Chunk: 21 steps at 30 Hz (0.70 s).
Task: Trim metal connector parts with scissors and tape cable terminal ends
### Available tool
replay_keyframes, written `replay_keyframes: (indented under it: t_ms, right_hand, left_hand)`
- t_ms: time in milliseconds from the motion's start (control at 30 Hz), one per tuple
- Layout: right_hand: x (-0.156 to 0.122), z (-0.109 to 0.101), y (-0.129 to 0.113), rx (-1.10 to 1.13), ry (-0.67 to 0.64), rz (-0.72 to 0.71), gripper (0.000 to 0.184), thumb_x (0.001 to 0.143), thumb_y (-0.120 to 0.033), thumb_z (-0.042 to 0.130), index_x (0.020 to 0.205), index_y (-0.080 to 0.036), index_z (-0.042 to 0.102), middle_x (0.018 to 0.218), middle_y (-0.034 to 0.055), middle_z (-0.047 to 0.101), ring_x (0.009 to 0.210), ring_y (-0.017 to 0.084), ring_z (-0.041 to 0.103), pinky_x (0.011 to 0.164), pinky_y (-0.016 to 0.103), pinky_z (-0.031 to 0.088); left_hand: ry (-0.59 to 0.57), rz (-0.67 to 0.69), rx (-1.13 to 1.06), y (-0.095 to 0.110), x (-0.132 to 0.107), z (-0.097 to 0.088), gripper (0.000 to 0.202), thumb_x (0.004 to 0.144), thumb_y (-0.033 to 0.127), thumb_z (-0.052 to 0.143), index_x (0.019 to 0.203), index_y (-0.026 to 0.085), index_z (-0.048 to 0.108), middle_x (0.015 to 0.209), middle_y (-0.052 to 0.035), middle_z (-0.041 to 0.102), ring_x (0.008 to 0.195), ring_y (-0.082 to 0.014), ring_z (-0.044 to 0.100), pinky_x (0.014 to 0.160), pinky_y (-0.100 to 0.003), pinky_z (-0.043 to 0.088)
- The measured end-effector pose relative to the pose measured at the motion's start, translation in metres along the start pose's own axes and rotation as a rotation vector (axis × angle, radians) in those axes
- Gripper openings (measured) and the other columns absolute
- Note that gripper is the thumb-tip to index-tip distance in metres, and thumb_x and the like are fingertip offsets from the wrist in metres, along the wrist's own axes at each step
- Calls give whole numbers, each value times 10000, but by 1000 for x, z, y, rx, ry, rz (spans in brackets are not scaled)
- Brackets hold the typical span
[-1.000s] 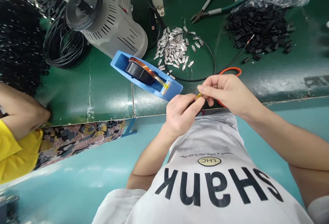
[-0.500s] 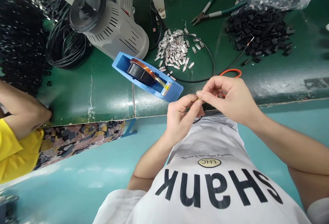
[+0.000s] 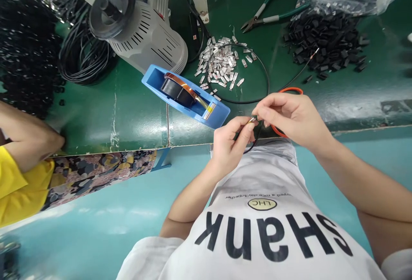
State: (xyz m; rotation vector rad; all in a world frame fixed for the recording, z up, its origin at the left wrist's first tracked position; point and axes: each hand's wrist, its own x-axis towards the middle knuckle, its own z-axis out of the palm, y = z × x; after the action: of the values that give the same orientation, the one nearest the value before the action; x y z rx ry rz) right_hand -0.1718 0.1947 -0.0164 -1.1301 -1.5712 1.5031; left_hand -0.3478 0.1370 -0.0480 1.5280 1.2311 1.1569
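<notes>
A: State the location of the small metal piece (image 3: 251, 120).
B: It projects from the left hand (image 3: 231, 143), near the front edge of the green table (image 3: 138, 119). Thumb and index finger pinch it.
A: State the right hand (image 3: 288, 119).
B: Its fingertips are close together, just beside the piece; whether they grip anything cannot be told.
A: Adjacent items?
B: Blue tape dispenser (image 3: 220, 115), left; silver parts (image 3: 222, 63), beyond; orange loop (image 3: 279, 132), partly behind the right hand.
</notes>
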Motion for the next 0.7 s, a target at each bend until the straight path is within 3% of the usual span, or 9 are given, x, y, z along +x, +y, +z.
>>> replay_keyframes:
  t_ms: [100, 300, 500, 700]
  right_hand:
    - [-2, -2, -1, -49, -26, -15, 142, 875, -361, 751, 827, -232, 716, 783, 7, 693, 691, 134, 602, 618, 272, 490]
    - [-1, 1, -4, -33, -22, 84, 164, 869, -320, 749, 766, -207, 690, 709, 5, 687, 622, 119, 598, 561, 256, 474]
    - [4, 3, -9, 93, -64, 138, 219, 848, -377, 784, 772, -196, 686, 679, -2, 677, 606, 110, 595, 577, 248, 487]
    - [7, 4, -7, 81, -82, 131, 261, 882, -429, 752, 773, -194, 722, 718, 3, 685, 646, 105, 580, 619, 248, 482]
  left_hand:
    - [-47, -133, -190, 4, 0, -1, 180, 1006, 340, 588, 989, 175, 657, 686, 18, 620, 597, -81, 559, 610, -209, 474]
    - [-67, -236, -268, 14, -3, -2, 243, 1019, 367, 559, 1005, 172, 704, 675, 10, 623, 603, -90, 561, 615, -226, 480]
    - [-45, -378, -433, 17, -2, -4, 270, 1005, 375, 576, 899, 164, 707, 600, 10, 606, 521, -90, 527, 538, -225, 448]
    - [-65, -470, -517, 18, 1, -7, 298, 998, 397, 565, 864, 165, 694, 549, 5, 603, 476, -98, 518, 515, -226, 436]
